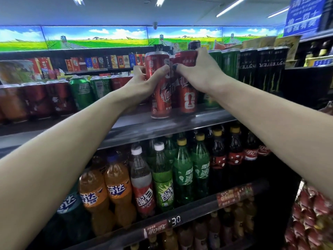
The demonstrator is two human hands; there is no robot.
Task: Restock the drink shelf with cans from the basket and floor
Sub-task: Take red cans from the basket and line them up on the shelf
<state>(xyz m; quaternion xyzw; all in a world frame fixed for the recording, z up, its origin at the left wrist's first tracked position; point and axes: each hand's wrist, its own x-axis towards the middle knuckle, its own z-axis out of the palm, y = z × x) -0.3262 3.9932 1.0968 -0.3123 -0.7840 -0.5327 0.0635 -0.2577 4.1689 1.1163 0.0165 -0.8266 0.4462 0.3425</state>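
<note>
Two tall red cola cans stand side by side at the front of the upper drink shelf (180, 123). My left hand (142, 82) grips the left red can (159, 98), thumb across its front. My right hand (200, 73) holds the right red can (187, 98) near its top, fingers curled over the rim. Both cans rest upright on the shelf board and touch each other. The basket and the floor are out of view.
Green cans (82, 92) and dark red cans fill the shelf to the left; green and black energy cans (264, 69) stand to the right. Below are bottles of orange, green and cola drinks (182, 174). Snack bags (313, 219) hang at the lower right.
</note>
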